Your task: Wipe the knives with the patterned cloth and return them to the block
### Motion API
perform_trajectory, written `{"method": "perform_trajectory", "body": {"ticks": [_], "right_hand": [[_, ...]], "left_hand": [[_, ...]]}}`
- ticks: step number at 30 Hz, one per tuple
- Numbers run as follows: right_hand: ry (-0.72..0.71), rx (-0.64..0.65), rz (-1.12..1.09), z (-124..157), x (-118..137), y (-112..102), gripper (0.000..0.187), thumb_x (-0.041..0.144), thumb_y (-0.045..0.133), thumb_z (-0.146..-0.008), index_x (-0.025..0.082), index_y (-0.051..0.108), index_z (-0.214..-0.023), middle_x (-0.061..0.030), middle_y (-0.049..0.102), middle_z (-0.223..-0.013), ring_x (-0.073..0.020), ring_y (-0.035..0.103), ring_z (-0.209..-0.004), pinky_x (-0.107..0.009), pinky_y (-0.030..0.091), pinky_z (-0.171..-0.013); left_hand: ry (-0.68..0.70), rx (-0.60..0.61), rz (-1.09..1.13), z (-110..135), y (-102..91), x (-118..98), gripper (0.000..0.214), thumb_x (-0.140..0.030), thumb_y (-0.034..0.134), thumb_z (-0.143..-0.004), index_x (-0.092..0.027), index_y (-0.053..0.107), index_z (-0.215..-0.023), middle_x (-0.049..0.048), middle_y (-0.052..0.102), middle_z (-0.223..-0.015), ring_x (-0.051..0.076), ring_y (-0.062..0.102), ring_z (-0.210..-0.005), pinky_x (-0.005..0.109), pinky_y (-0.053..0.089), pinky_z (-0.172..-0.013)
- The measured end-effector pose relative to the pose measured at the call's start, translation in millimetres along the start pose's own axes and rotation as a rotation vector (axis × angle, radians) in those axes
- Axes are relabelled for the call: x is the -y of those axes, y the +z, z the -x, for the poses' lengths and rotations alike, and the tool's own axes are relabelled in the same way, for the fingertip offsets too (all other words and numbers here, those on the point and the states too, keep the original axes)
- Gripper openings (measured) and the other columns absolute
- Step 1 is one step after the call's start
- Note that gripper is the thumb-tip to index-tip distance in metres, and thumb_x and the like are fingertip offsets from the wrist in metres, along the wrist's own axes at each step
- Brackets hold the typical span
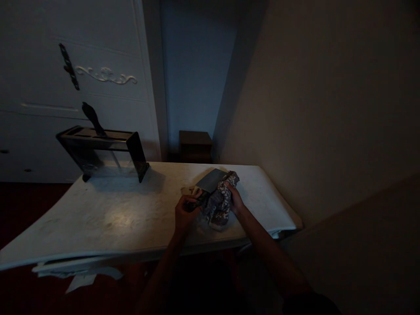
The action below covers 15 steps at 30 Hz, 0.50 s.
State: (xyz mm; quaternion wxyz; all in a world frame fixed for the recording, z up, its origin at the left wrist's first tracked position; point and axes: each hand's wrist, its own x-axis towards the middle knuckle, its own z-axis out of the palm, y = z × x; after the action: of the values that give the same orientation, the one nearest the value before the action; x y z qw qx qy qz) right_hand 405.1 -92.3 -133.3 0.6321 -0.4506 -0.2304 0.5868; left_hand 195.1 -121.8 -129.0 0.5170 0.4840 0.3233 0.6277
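Note:
Over the white table, my left hand [185, 214] is closed around the dark handle of a broad-bladed knife that looks like a cleaver. Its flat grey-blue blade [210, 180] points away from me and to the right. A crumpled, dark cloth with a pale pattern [219, 203] lies against the blade and covers part of it. My right hand [235, 199] grips this cloth from the right side, fingers partly hidden in the folds. Beneath the knife something pale shows, too dim to name.
A knife block [133, 151] with clear sides and one black knife handle [92, 117] sticking up stands on the table [131, 218] at the left. Behind are a white door [108, 48] and a small brown cabinet [196, 139]. A wall [311, 109] borders the right.

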Motion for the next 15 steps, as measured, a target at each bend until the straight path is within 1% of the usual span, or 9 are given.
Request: {"method": "perform_trajectory", "body": {"ticks": [3,6,9,12,15], "right_hand": [[0.082,0.010,-0.003,-2.4,-0.9,0.7,0.042,0.045,0.078,-0.066,0.016,0.062,-0.092,-0.0039,0.072,-0.079,-0.0203,0.068,-0.073,-0.033,0.056,-0.074],[0.134,0.028,-0.003,-2.3,-0.7,3.9,0.040,0.040,0.079,-0.064,0.014,0.064,-0.090,-0.0049,0.072,-0.079,-0.0200,0.068,-0.071,-0.032,0.057,-0.073],[0.099,-0.009,0.003,-1.1,-0.9,8.0,0.038,0.034,0.079,-0.062,0.014,0.064,-0.089,-0.0047,0.072,-0.080,-0.0202,0.069,-0.071,-0.032,0.057,-0.071],[0.058,-0.090,0.031,0.2,-1.7,10.9,0.033,0.030,0.078,-0.060,0.014,0.064,-0.086,-0.0040,0.071,-0.073,-0.0222,0.069,-0.070,-0.033,0.058,-0.067],[0.039,-0.127,0.058,2.3,-2.0,12.9,0.031,0.029,0.078,-0.058,0.015,0.064,-0.082,-0.0040,0.069,-0.067,-0.0233,0.068,-0.068,-0.033,0.057,-0.065]], "left_hand": [[0.007,0.100,-0.094,2.7,2.9,1.9,0.018,-0.018,0.068,-0.064,-0.021,0.054,-0.076,0.0075,0.070,-0.110,0.025,0.060,-0.117,0.044,0.044,-0.105],[-0.007,0.184,-0.148,3.2,3.6,3.1,0.021,-0.018,0.067,-0.064,-0.022,0.060,-0.084,0.0080,0.070,-0.112,0.025,0.060,-0.118,0.045,0.043,-0.107],[-0.028,0.246,-0.171,2.7,3.2,2.8,0.027,-0.019,0.068,-0.063,-0.023,0.064,-0.090,0.0073,0.069,-0.114,0.025,0.059,-0.119,0.044,0.042,-0.107],[-0.037,0.246,-0.203,2.3,2.1,2.3,0.032,-0.019,0.069,-0.062,-0.024,0.067,-0.093,0.0066,0.069,-0.114,0.026,0.059,-0.118,0.045,0.042,-0.108],[-0.042,0.275,-0.214,1.1,-0.2,1.6,0.039,-0.021,0.072,-0.061,-0.024,0.069,-0.100,0.0074,0.069,-0.115,0.028,0.061,-0.115,0.045,0.045,-0.105]]}}
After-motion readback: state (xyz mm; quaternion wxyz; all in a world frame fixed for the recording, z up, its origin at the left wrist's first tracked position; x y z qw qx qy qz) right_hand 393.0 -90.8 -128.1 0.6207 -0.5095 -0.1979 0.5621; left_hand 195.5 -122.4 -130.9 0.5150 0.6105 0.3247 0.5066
